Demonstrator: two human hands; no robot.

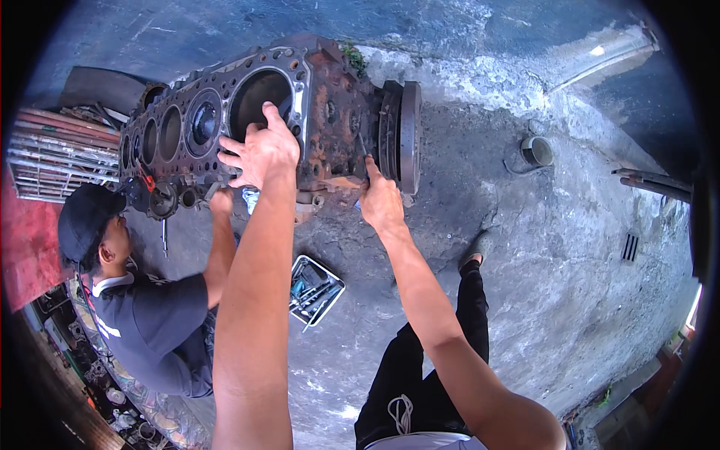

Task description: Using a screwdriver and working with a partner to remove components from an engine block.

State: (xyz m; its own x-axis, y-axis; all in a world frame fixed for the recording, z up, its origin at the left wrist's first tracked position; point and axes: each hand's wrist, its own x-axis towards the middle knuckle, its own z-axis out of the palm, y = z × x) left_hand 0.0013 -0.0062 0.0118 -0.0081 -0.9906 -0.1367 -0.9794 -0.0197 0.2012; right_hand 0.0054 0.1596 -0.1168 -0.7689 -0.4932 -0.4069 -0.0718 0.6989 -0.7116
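Note:
A rusty engine block (322,112) with a row of several cylinder bores stands before me. My left hand (262,154) is over the edge of its nearest large bore (255,94), fingers spread and holding nothing. My right hand (382,201) is closed on a thin metal tool (361,144) that points up at the block's rusty end face. Its handle is hidden in my fist, so the exact kind cannot be told. Just right of that hand, a dark grooved pulley (409,139) sits on the end of the block.
A co-worker (150,315) in a dark cap and shirt crouches at left, one hand by the block's lower side. A tray of hand tools (316,292) lies on the concrete floor. Metal racks (64,154) stand far left; a can (537,151) lies at right.

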